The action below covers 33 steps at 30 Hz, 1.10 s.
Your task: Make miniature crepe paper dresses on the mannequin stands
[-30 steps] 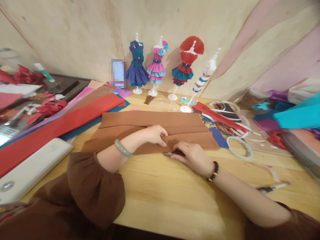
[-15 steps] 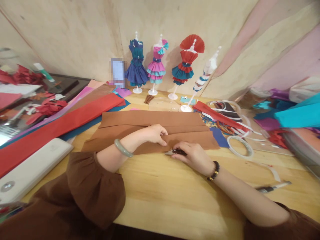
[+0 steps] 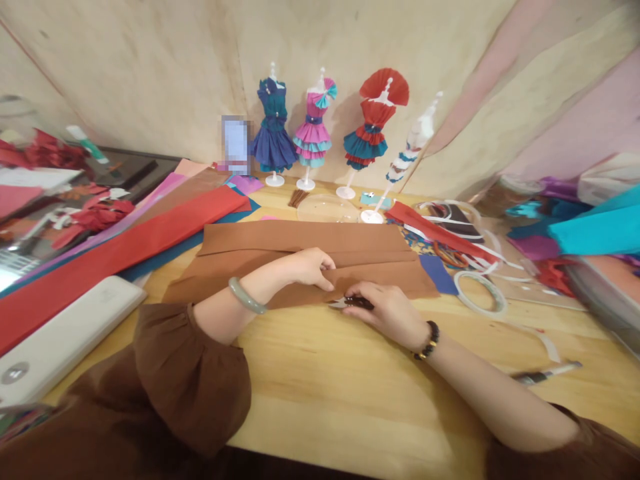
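A sheet of brown crepe-like material (image 3: 300, 237), in overlapping folds, lies across the wooden table. My left hand (image 3: 307, 268), a pale green bangle on its wrist, rests on it with curled fingers and thumb at the edge of the front fold, gripping the material there. Just to the right, my right hand (image 3: 385, 308), with a dark beaded bracelet, is closed around small dark-handled scissors (image 3: 340, 303). Their silver blades point left at the sheet's near edge and look slightly apart. The fingertips of my left hand are partly hidden.
Several small dress stands (image 3: 313, 120) line the back by the wall. Red strips (image 3: 125, 230) and a white case (image 3: 70, 340) lie at left. On the right are a tape roll (image 3: 481, 293), a pen-like tool (image 3: 547, 375) and a blue piece (image 3: 440, 275).
The scissors' blades have parted slightly, and their tips sit a touch farther left on the sheet's near edge. Both hands have stayed almost in place.
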{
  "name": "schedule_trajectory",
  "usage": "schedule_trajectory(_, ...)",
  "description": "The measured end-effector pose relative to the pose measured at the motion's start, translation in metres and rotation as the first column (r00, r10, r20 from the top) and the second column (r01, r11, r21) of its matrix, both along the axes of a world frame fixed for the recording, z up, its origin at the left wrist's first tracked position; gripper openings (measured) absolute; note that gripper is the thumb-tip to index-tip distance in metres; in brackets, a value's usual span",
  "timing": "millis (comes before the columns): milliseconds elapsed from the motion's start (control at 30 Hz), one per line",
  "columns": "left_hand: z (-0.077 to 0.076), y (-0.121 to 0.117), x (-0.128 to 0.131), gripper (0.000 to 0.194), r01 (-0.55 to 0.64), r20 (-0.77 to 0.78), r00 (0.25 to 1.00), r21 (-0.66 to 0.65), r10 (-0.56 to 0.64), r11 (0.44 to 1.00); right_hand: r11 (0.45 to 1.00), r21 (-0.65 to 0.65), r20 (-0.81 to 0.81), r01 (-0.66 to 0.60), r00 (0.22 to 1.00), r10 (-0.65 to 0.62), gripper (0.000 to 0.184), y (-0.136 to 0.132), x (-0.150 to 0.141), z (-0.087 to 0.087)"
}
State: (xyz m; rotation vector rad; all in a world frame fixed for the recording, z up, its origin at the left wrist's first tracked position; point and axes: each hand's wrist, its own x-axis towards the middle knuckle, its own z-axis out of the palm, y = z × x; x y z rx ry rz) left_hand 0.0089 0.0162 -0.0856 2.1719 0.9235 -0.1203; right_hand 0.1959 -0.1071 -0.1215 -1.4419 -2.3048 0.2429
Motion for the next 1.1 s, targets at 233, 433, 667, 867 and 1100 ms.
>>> schedule_trajectory(233,-0.0015,0.0006,-0.0002,0.042,0.006,-0.002,1.000,0.012,-0.006,1.000,1.000,-0.020,0.051,0.024,0.998,-0.023,0.032,0.0028,-0.0059,-0.0002)
schedule_trajectory(433,-0.0004,0.0011,0.0002,0.043,0.001,-0.017,1.000,0.005,-0.001,1.000,0.999,-0.040,0.031,0.011,0.999,-0.010,0.031,0.0035,-0.0083,0.0037)
schedule_trajectory(667,0.0005,0.0002,0.0005,0.046,-0.018,-0.015,1.000,-0.005,0.018,1.000,0.999,-0.036,0.044,0.005,0.999,-0.003,0.033,0.0032,-0.0057,0.0017)
schedule_trajectory(867,0.0032,-0.0007,0.0006,0.046,-0.012,-0.022,1.000,-0.010,0.012,1.000,1.000,-0.030,0.025,-0.009,1.000,0.010,0.034,0.0029,-0.0071,0.0011)
schedule_trajectory(1100,0.0038,-0.0015,0.0010,0.045,-0.026,-0.009,1.000,-0.023,0.026,0.999,1.000,-0.027,0.010,0.000,1.000,0.001,0.033,0.0022,-0.0055,-0.0003)
